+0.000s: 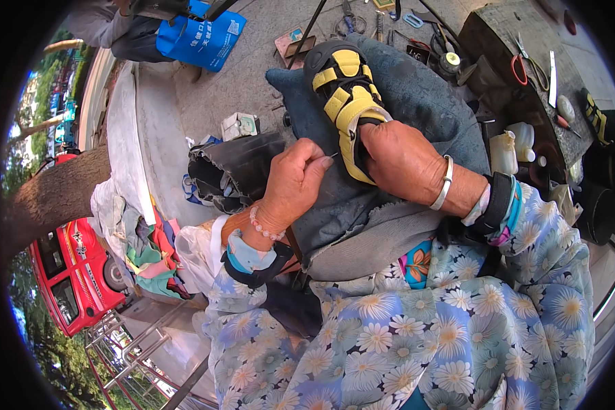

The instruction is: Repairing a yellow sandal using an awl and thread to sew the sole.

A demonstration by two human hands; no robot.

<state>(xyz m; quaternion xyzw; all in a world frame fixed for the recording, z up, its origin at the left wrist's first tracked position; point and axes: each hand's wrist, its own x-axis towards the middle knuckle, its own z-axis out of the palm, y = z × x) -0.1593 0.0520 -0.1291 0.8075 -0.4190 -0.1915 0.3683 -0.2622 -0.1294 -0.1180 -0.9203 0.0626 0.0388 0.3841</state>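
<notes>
A yellow and black strapped shoe (345, 102) lies on the dark blue cloth (424, 92) over my lap, its toe pointing away from me. My right hand (403, 160) grips the shoe at its heel opening, the fingertips hidden inside. Just left of the heel, my left hand (295, 181) is closed in a pinch. A thin, needle-like tip (333, 155) sticks out between its thumb and forefinger, close to the shoe but apart from it.
A black bag (232, 167) stands open beside my left hand. Scissors (531, 65) lie on a wooden box (506, 27) at the far right, above white bottles (503, 152). Fabric scraps (147, 246) lie at left. Another person sits near a blue bag (201, 37).
</notes>
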